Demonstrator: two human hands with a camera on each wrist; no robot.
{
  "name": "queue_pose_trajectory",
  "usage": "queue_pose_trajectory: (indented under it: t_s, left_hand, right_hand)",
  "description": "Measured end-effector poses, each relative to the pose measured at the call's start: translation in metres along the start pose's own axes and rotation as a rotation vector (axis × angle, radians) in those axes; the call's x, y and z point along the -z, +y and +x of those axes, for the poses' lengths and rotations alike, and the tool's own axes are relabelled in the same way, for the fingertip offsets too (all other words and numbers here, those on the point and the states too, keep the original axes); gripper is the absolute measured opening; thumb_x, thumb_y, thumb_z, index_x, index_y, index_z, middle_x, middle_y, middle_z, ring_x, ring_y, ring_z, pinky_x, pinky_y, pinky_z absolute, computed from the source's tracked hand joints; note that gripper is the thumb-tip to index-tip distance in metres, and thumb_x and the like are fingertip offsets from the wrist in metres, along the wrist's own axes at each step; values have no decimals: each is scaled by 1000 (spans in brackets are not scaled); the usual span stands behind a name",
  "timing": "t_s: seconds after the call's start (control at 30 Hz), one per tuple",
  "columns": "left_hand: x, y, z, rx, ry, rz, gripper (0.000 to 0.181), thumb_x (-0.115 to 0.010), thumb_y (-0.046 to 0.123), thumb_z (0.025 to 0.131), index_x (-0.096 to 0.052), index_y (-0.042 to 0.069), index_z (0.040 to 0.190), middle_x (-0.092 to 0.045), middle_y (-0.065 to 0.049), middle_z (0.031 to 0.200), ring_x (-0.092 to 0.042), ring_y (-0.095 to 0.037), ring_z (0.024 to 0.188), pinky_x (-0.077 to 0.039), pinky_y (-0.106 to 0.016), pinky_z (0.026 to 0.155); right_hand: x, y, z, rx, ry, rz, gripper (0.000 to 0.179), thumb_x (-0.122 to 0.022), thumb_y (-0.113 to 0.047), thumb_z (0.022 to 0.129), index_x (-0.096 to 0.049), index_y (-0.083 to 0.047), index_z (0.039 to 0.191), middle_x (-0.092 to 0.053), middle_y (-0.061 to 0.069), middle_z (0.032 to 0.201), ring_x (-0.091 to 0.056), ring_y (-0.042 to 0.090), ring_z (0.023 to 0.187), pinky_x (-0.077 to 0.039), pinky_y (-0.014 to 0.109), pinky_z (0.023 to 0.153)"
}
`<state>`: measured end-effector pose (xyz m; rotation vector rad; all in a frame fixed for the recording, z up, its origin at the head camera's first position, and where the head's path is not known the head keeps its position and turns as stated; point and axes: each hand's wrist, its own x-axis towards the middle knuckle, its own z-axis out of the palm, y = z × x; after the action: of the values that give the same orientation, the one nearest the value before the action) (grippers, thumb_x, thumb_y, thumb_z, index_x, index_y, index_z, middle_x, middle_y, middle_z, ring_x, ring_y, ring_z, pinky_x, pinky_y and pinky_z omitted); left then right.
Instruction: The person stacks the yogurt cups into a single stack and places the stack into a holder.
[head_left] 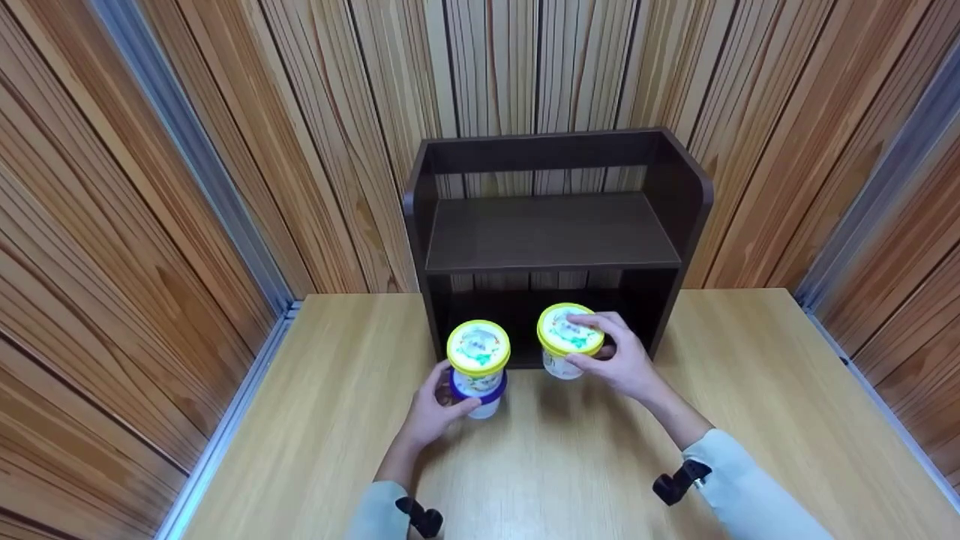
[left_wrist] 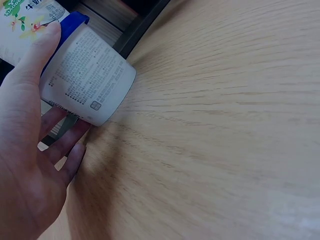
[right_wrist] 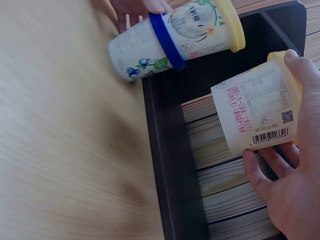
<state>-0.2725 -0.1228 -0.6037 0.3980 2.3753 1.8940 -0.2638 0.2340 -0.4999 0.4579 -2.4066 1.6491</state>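
My left hand [head_left: 431, 415] grips a white tub with a blue lid [head_left: 486, 409], thumb at its rim. On that lid stands a second white tub with a yellow lid [head_left: 478, 351]. In the left wrist view, small print covers the side of the blue-lidded tub [left_wrist: 90, 75]; whether its base touches the table cannot be told. My right hand [head_left: 625, 360] holds another yellow-lidded tub [head_left: 561, 366] in the air before the shelf, with a finger across its lid. A barcode and red print show on this tub [right_wrist: 255, 105] in the right wrist view.
A dark brown two-level shelf [head_left: 555, 232] stands at the back of the light wooden table [head_left: 345, 420]. Its lower compartment opens just behind the tubs. Wood-patterned walls [head_left: 360, 150] with metal edge strips enclose the table at the back and sides.
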Motion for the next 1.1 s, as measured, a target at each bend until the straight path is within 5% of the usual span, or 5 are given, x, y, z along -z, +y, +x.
queue_pose_trajectory:
  t_s: [0.73, 1.1]
  left_hand:
    - [1, 0, 0, 19, -8, 4, 83, -87, 28, 101, -42, 17, 170, -64, -20, 156, -63, -39, 146, -53, -57, 123]
    - [0, 0, 0, -8, -11, -13, 82, -87, 22, 101, -43, 13, 169, -64, -22, 154, -63, -41, 145, -54, -58, 123]
  right_hand:
    - [1, -34, 18, 54, 34, 9, 56, -91, -3, 91, -74, -6, 144, -58, 18, 142, -57, 13, 125, -60, 15, 86]
    - [-3, -45, 23, 82, 24, -9, 56, -92, -6, 90, -75, -10, 144, -59, 16, 140, -55, 19, 126, -60, 24, 88]
